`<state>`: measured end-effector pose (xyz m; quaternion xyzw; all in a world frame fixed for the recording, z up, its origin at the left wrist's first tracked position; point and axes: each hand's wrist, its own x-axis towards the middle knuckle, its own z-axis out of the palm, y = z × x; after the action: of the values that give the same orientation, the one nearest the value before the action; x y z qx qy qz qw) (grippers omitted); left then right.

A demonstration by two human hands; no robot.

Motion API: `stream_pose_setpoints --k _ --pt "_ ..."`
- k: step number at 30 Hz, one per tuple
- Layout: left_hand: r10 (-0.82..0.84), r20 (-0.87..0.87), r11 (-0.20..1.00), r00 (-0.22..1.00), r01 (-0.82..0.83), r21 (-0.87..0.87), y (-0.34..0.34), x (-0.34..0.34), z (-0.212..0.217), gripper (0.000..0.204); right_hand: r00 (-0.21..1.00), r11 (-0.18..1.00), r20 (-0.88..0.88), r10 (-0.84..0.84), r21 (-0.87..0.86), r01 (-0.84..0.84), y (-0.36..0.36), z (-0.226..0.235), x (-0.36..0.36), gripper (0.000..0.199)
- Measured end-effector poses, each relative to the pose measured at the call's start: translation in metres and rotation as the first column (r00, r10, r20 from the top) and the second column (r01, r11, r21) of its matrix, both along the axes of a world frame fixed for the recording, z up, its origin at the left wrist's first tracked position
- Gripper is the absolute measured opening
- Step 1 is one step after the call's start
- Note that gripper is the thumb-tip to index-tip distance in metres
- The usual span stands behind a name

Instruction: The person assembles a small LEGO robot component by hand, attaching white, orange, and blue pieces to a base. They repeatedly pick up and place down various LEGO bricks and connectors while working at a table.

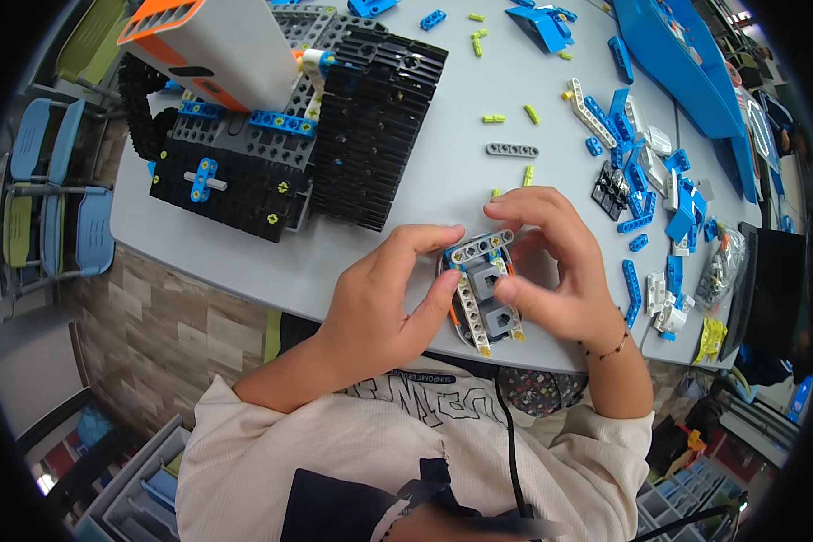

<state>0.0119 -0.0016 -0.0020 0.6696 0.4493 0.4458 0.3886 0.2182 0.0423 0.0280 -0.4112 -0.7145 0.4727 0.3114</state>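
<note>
A small block assembly [490, 299] of white beams, grey motor-like blocks and yellow-tipped pins rests at the table's near edge between my hands. My left hand [384, 294] pinches its left side, with the thumb and index finger at the upper end. On the other side, my right hand [560, 266] presses its thumb against the grey part. Its index finger arches above, and its other fingers curl down behind, partly hidden. A thin orange and dark cable or band shows around the assembly's edges.
A large tracked model [375, 126] with a white and orange hub [230, 54] stands at the left. Loose blue and white pieces [646, 172] spread at the right beside a blue bin [686, 63]. A grey beam [512, 150] and several lime pins lie beyond my hands.
</note>
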Motion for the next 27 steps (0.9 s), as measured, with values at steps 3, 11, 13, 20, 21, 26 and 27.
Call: stream_pose_setpoints --k 3,11,13,20,21,26,27 --pt "0.035 -0.026 0.999 0.999 -0.034 0.04 -0.001 0.002 -0.002 0.024 0.994 0.943 0.112 0.014 0.329 -0.05 -0.007 -0.002 -0.008 0.04" --pt "0.035 -0.022 0.995 0.999 -0.033 0.09 0.002 0.003 -0.006 0.017 0.99 0.929 0.134 -0.037 0.369 -0.016 -0.013 -0.008 -0.018 0.033" --pt "0.026 -0.012 0.997 1.0 -0.025 0.071 0.002 0.003 -0.006 0.017 0.99 0.926 0.138 -0.038 0.376 -0.017 -0.013 -0.007 -0.018 0.033" --pt "-0.006 0.001 0.999 1.0 0.006 0.034 0.005 0.0 -0.002 0.016 0.989 0.926 0.147 -0.015 0.375 -0.042 -0.011 -0.005 -0.018 0.033" --pt "-0.009 0.008 1.0 1.0 0.009 0.025 0.006 0.0 -0.001 0.016 0.988 0.923 0.154 -0.013 0.382 -0.048 -0.011 -0.005 -0.018 0.033" --pt "-0.009 -0.059 1.0 0.998 0.01 0.024 0.006 -0.004 0.004 0.018 0.991 0.929 0.137 0.008 0.367 -0.058 -0.01 -0.005 -0.017 0.035" --pt "-0.006 -0.07 1.0 0.998 0.008 0.022 0.007 -0.004 0.004 0.018 0.989 0.928 0.151 0.014 0.365 -0.068 -0.009 -0.005 -0.017 0.035"
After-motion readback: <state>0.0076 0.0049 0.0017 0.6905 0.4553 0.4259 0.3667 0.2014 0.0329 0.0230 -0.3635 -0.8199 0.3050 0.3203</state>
